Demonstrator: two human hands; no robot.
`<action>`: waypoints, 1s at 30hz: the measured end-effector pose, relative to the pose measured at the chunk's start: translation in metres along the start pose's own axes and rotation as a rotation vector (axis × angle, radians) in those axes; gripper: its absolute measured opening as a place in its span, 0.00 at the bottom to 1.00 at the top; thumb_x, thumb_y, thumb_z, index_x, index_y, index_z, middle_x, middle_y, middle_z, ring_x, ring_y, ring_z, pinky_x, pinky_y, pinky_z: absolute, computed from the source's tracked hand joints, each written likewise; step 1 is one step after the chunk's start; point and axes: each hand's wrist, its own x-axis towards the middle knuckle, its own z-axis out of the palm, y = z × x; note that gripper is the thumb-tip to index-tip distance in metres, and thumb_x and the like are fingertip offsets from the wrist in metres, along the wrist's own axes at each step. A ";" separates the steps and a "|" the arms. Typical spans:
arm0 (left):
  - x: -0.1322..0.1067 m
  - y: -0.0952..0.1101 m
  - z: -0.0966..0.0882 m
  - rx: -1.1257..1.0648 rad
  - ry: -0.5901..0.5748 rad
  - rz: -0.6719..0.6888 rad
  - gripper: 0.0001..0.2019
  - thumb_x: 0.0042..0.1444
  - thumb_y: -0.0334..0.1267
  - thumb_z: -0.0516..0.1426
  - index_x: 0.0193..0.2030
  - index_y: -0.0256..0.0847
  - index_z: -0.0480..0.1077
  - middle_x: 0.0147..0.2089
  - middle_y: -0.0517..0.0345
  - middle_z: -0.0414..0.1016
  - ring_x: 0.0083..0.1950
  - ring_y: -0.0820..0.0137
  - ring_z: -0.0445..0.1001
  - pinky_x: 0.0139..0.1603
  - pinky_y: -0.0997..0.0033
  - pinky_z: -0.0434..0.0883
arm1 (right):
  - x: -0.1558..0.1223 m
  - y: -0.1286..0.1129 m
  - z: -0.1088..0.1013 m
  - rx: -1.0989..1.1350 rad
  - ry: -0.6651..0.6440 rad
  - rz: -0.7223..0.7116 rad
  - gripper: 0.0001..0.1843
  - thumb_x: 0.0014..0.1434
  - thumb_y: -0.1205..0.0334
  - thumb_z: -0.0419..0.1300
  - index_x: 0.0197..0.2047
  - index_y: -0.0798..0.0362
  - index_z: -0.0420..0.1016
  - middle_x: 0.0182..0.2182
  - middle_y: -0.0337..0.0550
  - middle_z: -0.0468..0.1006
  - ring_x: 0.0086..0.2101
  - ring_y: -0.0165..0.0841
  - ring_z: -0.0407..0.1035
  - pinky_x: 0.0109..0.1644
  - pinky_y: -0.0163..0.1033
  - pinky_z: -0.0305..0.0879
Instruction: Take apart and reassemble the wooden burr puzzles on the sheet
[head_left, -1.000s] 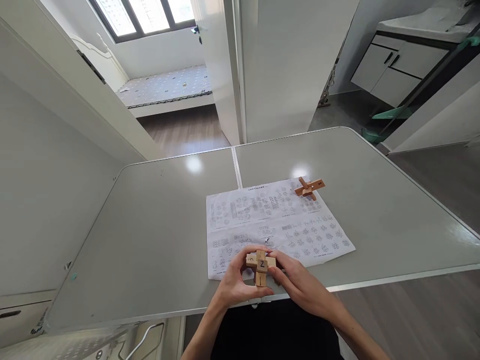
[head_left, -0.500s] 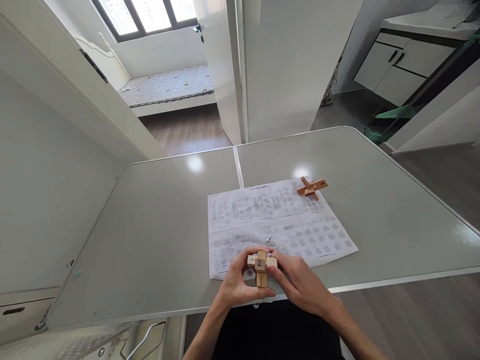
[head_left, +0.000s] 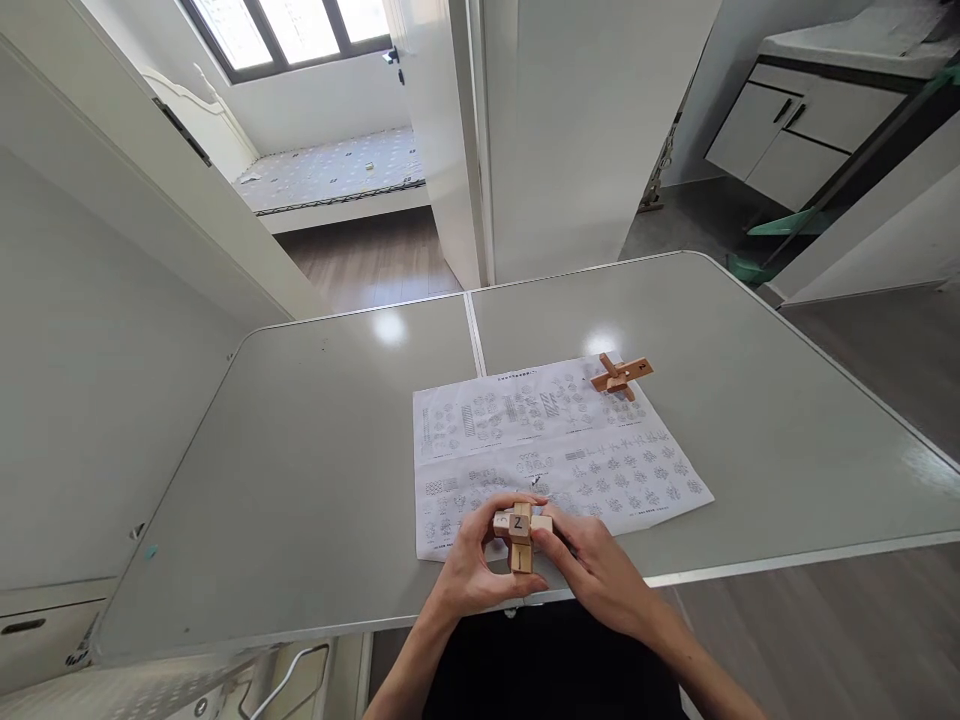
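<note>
Between my two hands is a wooden burr puzzle [head_left: 520, 526] of crossed light blocks, with numbers written on the ends; a "2" faces me. My left hand [head_left: 474, 560] wraps it from the left, fingers over the top and thumb under the bottom block. From the right, my right hand [head_left: 589, 560] grips it, the thumb pressed by the centre block and the other fingers partly hidden behind. Beneath and beyond lies a printed instruction sheet [head_left: 495, 430] full of small diagrams. A second, reddish wooden puzzle of crossed pieces [head_left: 618, 378] rests on the sheet's far right corner.
The sheet lies on a grey-green table [head_left: 315, 480] with a pale metal edge and a seam across it. A wall stands close on the left. Beyond the table are an open door [head_left: 435, 130], a bed [head_left: 337, 170] and a white cabinet [head_left: 780, 130].
The view has shifted very slightly. Both hands keep nearly the same hold on the wooden puzzle, and the sheet and second puzzle stay where they were.
</note>
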 end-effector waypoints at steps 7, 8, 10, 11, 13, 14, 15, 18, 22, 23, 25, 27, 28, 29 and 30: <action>0.000 -0.002 0.002 0.093 0.031 0.031 0.37 0.46 0.45 0.77 0.62 0.46 0.73 0.61 0.46 0.78 0.54 0.56 0.79 0.53 0.62 0.78 | -0.004 0.007 0.013 0.147 0.050 0.046 0.31 0.78 0.38 0.40 0.31 0.49 0.64 0.26 0.37 0.69 0.27 0.33 0.61 0.34 0.38 0.60; 0.000 -0.002 0.002 0.110 0.028 0.030 0.37 0.45 0.45 0.77 0.62 0.46 0.73 0.62 0.46 0.78 0.54 0.57 0.80 0.51 0.63 0.78 | -0.006 0.009 0.015 0.178 0.059 0.050 0.31 0.78 0.38 0.40 0.31 0.49 0.64 0.26 0.37 0.68 0.27 0.33 0.60 0.33 0.38 0.60; 0.000 -0.003 0.004 0.134 0.019 0.032 0.37 0.45 0.44 0.77 0.62 0.46 0.73 0.62 0.46 0.78 0.52 0.58 0.80 0.50 0.65 0.78 | -0.008 0.011 0.018 0.239 0.055 0.068 0.31 0.77 0.37 0.42 0.30 0.49 0.63 0.25 0.35 0.66 0.26 0.32 0.59 0.32 0.37 0.59; -0.001 -0.003 0.004 0.149 0.021 0.036 0.36 0.45 0.44 0.77 0.61 0.46 0.73 0.62 0.46 0.78 0.51 0.59 0.80 0.49 0.65 0.78 | -0.010 0.012 0.019 0.277 0.047 0.089 0.31 0.77 0.37 0.43 0.30 0.49 0.63 0.24 0.34 0.64 0.25 0.31 0.58 0.30 0.37 0.58; -0.001 -0.003 0.006 0.193 0.033 0.053 0.36 0.45 0.43 0.77 0.61 0.47 0.73 0.62 0.47 0.79 0.49 0.60 0.81 0.49 0.65 0.78 | -0.011 0.014 0.020 0.376 0.024 0.144 0.31 0.76 0.35 0.45 0.28 0.49 0.61 0.21 0.32 0.60 0.22 0.30 0.55 0.27 0.36 0.56; -0.001 -0.003 0.007 0.225 0.040 0.061 0.36 0.45 0.42 0.78 0.61 0.48 0.72 0.62 0.47 0.79 0.50 0.60 0.81 0.50 0.64 0.78 | -0.012 0.016 0.021 0.430 0.014 0.172 0.32 0.75 0.34 0.45 0.28 0.48 0.60 0.20 0.31 0.57 0.21 0.29 0.54 0.25 0.36 0.54; -0.002 -0.003 0.007 0.260 0.050 0.070 0.36 0.45 0.42 0.78 0.60 0.48 0.72 0.62 0.48 0.80 0.51 0.59 0.81 0.50 0.63 0.77 | -0.012 0.017 0.022 0.479 0.002 0.199 0.33 0.75 0.33 0.44 0.27 0.48 0.59 0.19 0.30 0.55 0.19 0.28 0.52 0.24 0.36 0.54; -0.003 -0.003 0.008 0.338 0.071 0.087 0.35 0.46 0.41 0.77 0.60 0.49 0.72 0.62 0.48 0.80 0.59 0.53 0.79 0.53 0.61 0.76 | -0.013 0.020 0.022 0.586 -0.041 0.267 0.34 0.72 0.29 0.46 0.26 0.48 0.58 0.19 0.28 0.53 0.18 0.26 0.49 0.22 0.34 0.55; -0.002 -0.004 0.008 0.335 0.057 0.077 0.36 0.48 0.43 0.76 0.64 0.49 0.72 0.62 0.47 0.80 0.54 0.56 0.81 0.51 0.62 0.77 | -0.013 0.014 0.018 0.661 -0.063 0.313 0.34 0.68 0.26 0.51 0.27 0.48 0.60 0.19 0.28 0.54 0.18 0.26 0.49 0.23 0.35 0.60; -0.002 -0.005 0.008 0.323 0.052 0.060 0.38 0.49 0.43 0.76 0.66 0.49 0.70 0.61 0.47 0.81 0.49 0.60 0.81 0.48 0.64 0.78 | -0.012 0.012 0.016 0.669 -0.054 0.308 0.34 0.68 0.26 0.52 0.27 0.48 0.61 0.19 0.28 0.55 0.18 0.26 0.50 0.25 0.36 0.62; -0.001 -0.007 0.009 0.280 0.056 0.032 0.44 0.50 0.43 0.75 0.72 0.52 0.64 0.63 0.46 0.79 0.42 0.66 0.80 0.39 0.69 0.78 | -0.010 0.007 0.011 0.698 -0.020 0.305 0.34 0.68 0.27 0.52 0.27 0.49 0.64 0.17 0.29 0.57 0.19 0.28 0.53 0.28 0.37 0.65; -0.001 -0.010 0.010 0.226 0.074 0.027 0.48 0.52 0.43 0.74 0.76 0.55 0.57 0.67 0.44 0.74 0.40 0.69 0.79 0.33 0.74 0.76 | -0.005 0.005 0.003 0.767 0.048 0.328 0.34 0.68 0.28 0.54 0.27 0.50 0.67 0.17 0.31 0.60 0.20 0.28 0.53 0.29 0.38 0.65; -0.002 -0.011 0.010 0.206 0.083 0.028 0.48 0.53 0.43 0.74 0.77 0.56 0.55 0.68 0.43 0.73 0.40 0.70 0.79 0.33 0.75 0.76 | -0.002 0.006 -0.003 0.817 0.094 0.341 0.34 0.68 0.28 0.55 0.27 0.51 0.68 0.18 0.31 0.60 0.19 0.27 0.53 0.29 0.38 0.64; -0.002 -0.012 0.011 0.196 0.091 0.023 0.47 0.55 0.43 0.73 0.77 0.55 0.54 0.67 0.43 0.74 0.39 0.71 0.79 0.33 0.75 0.76 | 0.001 0.008 -0.009 0.865 0.158 0.347 0.33 0.68 0.30 0.57 0.28 0.52 0.70 0.19 0.31 0.61 0.19 0.27 0.52 0.28 0.37 0.63; -0.003 -0.012 0.011 0.197 0.092 0.009 0.45 0.57 0.42 0.71 0.76 0.54 0.55 0.62 0.45 0.77 0.37 0.72 0.78 0.34 0.74 0.76 | 0.004 0.011 -0.016 0.913 0.203 0.347 0.30 0.68 0.33 0.59 0.30 0.52 0.72 0.20 0.32 0.62 0.20 0.26 0.53 0.27 0.36 0.62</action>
